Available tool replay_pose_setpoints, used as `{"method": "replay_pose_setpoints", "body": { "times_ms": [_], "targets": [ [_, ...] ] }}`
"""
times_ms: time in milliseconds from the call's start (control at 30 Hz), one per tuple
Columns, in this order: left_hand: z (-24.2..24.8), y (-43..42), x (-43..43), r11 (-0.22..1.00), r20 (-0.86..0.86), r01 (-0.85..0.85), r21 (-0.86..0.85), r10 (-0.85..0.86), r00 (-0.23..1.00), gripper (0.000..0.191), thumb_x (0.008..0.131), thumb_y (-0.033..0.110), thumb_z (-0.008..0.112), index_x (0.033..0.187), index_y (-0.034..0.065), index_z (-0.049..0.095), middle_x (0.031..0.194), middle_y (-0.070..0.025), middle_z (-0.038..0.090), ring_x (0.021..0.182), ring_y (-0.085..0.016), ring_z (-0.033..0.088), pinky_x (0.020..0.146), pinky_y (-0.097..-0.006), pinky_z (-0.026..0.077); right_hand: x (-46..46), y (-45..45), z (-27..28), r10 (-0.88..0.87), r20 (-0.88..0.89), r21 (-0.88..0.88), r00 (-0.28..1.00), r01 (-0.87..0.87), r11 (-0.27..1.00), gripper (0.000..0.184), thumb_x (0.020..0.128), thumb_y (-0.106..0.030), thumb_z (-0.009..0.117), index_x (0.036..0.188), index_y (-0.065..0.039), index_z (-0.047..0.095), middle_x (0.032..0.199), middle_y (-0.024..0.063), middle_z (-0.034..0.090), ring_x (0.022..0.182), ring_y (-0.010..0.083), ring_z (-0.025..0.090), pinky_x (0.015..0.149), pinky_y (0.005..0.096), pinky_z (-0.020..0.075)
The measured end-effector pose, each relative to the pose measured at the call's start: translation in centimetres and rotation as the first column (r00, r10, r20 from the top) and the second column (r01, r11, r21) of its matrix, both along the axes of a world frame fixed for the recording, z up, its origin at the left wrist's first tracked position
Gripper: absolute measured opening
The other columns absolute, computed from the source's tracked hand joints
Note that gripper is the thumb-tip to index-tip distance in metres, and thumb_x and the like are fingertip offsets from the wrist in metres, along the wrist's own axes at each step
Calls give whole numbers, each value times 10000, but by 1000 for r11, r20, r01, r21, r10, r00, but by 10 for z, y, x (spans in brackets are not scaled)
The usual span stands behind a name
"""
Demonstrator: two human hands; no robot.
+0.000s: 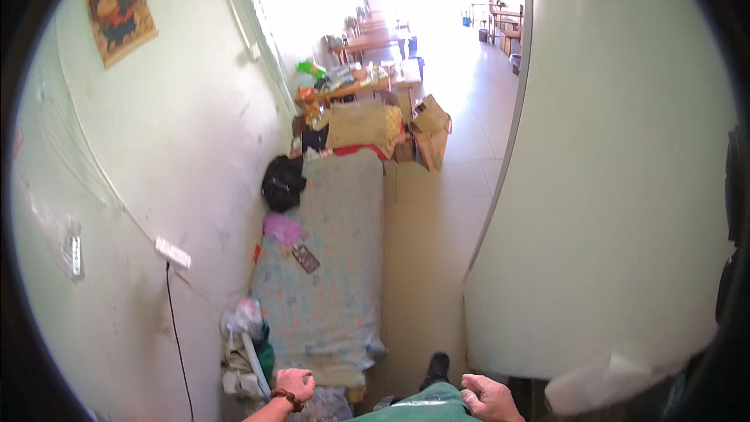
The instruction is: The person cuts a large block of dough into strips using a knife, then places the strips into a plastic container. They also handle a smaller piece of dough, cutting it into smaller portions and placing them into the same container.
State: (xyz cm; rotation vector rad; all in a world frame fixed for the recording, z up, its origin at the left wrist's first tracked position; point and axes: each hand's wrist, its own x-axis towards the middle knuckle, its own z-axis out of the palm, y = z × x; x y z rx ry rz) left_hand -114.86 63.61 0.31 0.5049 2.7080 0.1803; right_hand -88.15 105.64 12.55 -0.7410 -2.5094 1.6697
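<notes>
My left hand, with a brown bead bracelet at its wrist, hangs loosely curled and seems to hold nothing. It is nearest to the foot end of a low bed with a pale patterned cover. My right hand is half curled beside the green garment on my body, fingers bent and nothing visible in them. On the bed lie a dark patterned flat object, a purple plastic bag and a black bag or cloth bundle.
A white partition stands to the right of the tiled floor. Cardboard boxes sit past the bed, before a cluttered table. A power strip with a black cord hangs on the left wall. Bagged items lean at the bed's corner.
</notes>
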Motion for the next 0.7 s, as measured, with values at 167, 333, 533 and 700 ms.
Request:
{"method": "replay_pose_setpoints", "body": {
  "times_ms": [167,333,533,700],
  "targets": [
    [23,59,-41,973,-18,-50,226,56,998,306,868,359,615,987,154,809,928,-130,766,962,-358,710,919,-422,556,-94,41,1,-239,-88,-164,967,222,961,385,988,-188,630,1289,51,626,1243,198,694,1125,248,679,957,363,539],
    [-155,-76,-44,918,605,-305,-254,397,690,381,891,397,673,1188,174,760,1171,-100,754,1022,-297,723,944,-428,549,-150,88,-16,-306,124,-270,944,329,905,325,964,-116,670,1233,65,653,1118,136,749,1012,158,702,899,311,562],
    [-171,-11,-101,867,618,-300,-397,494,612,389,894,385,610,1198,192,757,1177,-100,748,1092,-293,700,970,-426,535,-219,148,-19,-315,198,190,928,279,941,337,939,-262,659,1174,-22,686,1013,175,747,939,320,726,850,412,562],
    [-140,87,-253,896,507,-143,-421,363,782,403,898,375,557,1206,207,755,1182,-100,744,1149,-290,680,992,-425,524,-265,164,14,-272,501,215,821,187,959,381,930,-310,643,1216,-64,694,1118,152,749,1049,331,707,928,420,552]
  ]
}}
